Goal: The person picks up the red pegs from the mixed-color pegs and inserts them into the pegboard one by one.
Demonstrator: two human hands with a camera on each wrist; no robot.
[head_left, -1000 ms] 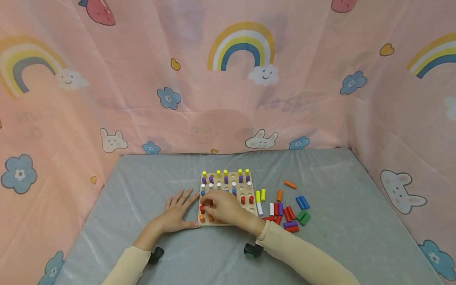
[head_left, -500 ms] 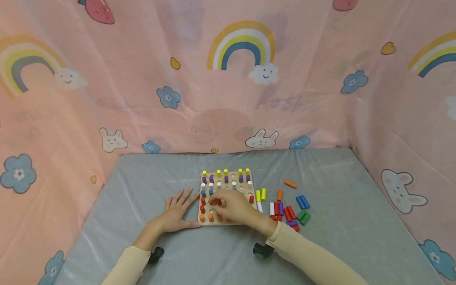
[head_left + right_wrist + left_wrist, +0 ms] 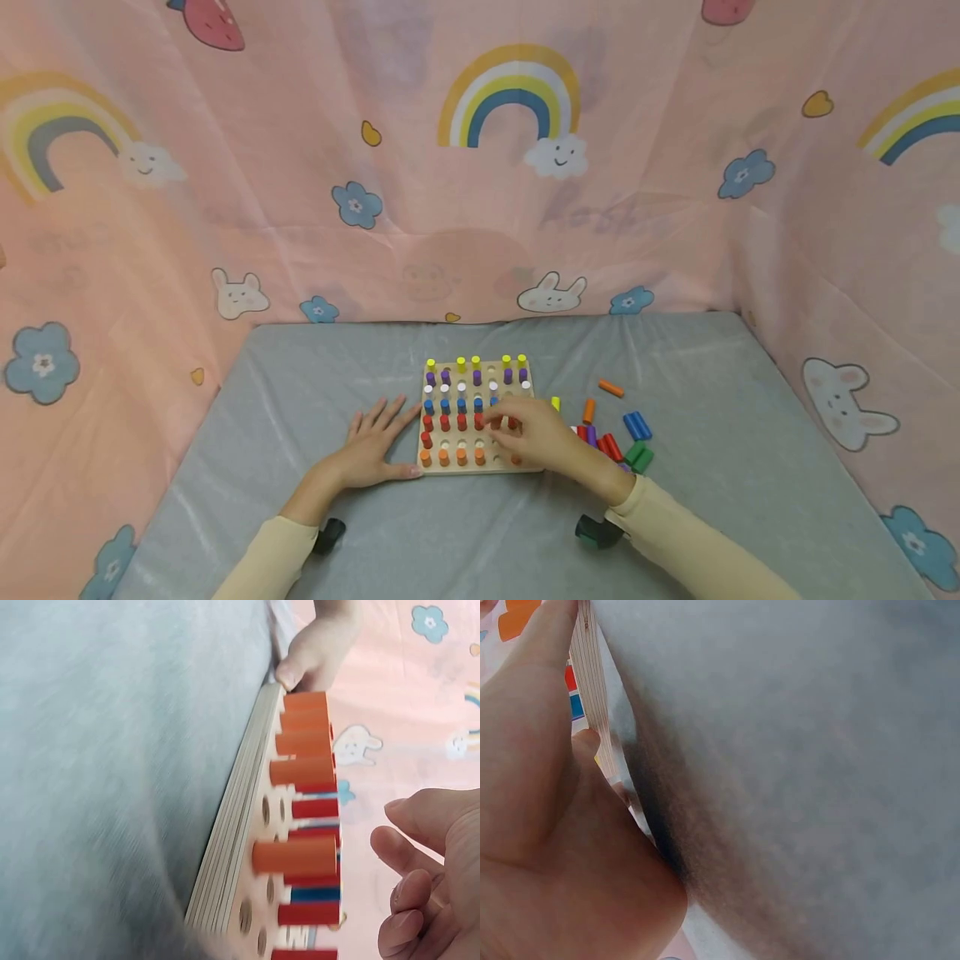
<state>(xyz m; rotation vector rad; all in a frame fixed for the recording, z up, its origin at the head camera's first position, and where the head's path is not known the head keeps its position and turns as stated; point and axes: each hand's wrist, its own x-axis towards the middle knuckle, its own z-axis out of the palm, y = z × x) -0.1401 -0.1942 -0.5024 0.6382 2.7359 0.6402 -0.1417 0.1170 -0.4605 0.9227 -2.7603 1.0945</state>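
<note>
A wooden pegboard (image 3: pixel 491 368) stands upright-pegged on the table, with rows of yellow, purple, white, blue, red and orange pegs. My left hand (image 3: pixel 367 450) lies flat on the table with fingers spread, thumb and fingertips at the board's left edge. In the left wrist view, that hand's palm (image 3: pixel 562 862) lies beside the board's layered edge. Above the right part of the board is my right hand (image 3: pixel 536 429), fingers bent loosely. The right wrist view shows nothing between its thumb (image 3: pixel 424 814) and fingers. A red peg (image 3: pixel 478 422) stands near those fingertips; pegs under the hand are hidden.
Loose pegs lie right of the board: blue pegs (image 3: pixel 637 426), green pegs (image 3: pixel 639 457), an orange peg (image 3: pixel 611 388) and several others, some behind the right hand. A grey cloth (image 3: pixel 360 358) covers the table. Behind it hangs a pink printed curtain (image 3: pixel 450 250).
My right hand has moved rightward across the board from its left columns. Blue, red and orange pegs it covered now show, and it hides more loose pegs. The left hand stays put.
</note>
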